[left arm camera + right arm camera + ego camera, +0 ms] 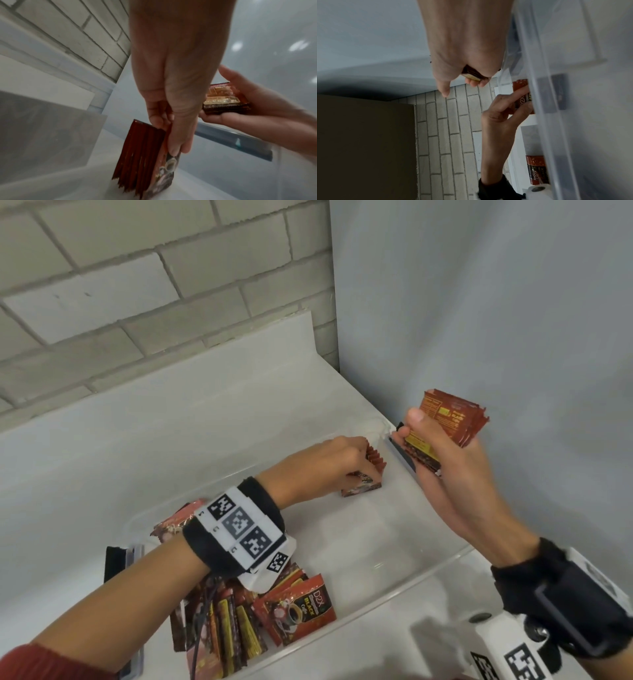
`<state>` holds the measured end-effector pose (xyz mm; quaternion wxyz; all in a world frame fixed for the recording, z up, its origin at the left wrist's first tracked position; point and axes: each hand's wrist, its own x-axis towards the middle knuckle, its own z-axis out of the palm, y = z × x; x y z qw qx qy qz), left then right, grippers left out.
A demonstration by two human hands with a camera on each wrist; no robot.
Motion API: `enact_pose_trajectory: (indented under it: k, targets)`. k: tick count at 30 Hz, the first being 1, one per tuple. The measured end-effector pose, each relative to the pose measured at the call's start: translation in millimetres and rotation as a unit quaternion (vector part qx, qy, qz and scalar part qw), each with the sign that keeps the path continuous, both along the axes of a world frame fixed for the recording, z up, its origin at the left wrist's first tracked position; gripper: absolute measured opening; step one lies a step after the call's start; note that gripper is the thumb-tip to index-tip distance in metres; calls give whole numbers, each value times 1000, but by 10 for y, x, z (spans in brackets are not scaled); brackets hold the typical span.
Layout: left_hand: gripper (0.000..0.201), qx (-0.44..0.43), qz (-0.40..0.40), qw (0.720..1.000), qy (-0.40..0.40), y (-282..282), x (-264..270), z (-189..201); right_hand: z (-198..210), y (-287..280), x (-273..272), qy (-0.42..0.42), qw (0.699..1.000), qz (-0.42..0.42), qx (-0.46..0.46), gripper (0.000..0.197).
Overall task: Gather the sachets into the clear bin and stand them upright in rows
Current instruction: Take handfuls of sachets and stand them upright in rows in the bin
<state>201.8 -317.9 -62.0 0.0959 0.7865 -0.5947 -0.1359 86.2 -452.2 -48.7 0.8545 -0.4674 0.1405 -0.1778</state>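
Our left hand (pixel 329 465) grips upright sachets (pixel 145 161) inside the clear bin (pixel 442 566); our right hand (pixel 442 460) clutches a stack (pixel 445 422) over its far right rim

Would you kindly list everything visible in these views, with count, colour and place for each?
clear bin: one, transparent, on the white counter.
upright sachets: one small row, red-brown, standing at the bin's far end; exact count unclear.
loose sachets: a jumbled pile, red and yellow, at the bin's near end.
held stack of sachets: several, red-brown, above the bin's far right corner.
white counter: one, white, under the bin.
brick wall: grey-white, behind the counter.
plain wall: pale grey, to the right.
left hand: steadies the upright sachets.
right hand: grips the held stack of sachets.
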Motion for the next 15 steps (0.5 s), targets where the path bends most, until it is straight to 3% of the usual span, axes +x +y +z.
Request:
enact_pose_trajectory:
  k: [9,15]
  targets:
    - [32,-40,-25,997,-68,19,-67,-11,-1,2,-1,19,1000,5,4,36]
    - [29,-51,-36,995,-81,12,-41,-110,-21,11,23,4,997,22,75,14]
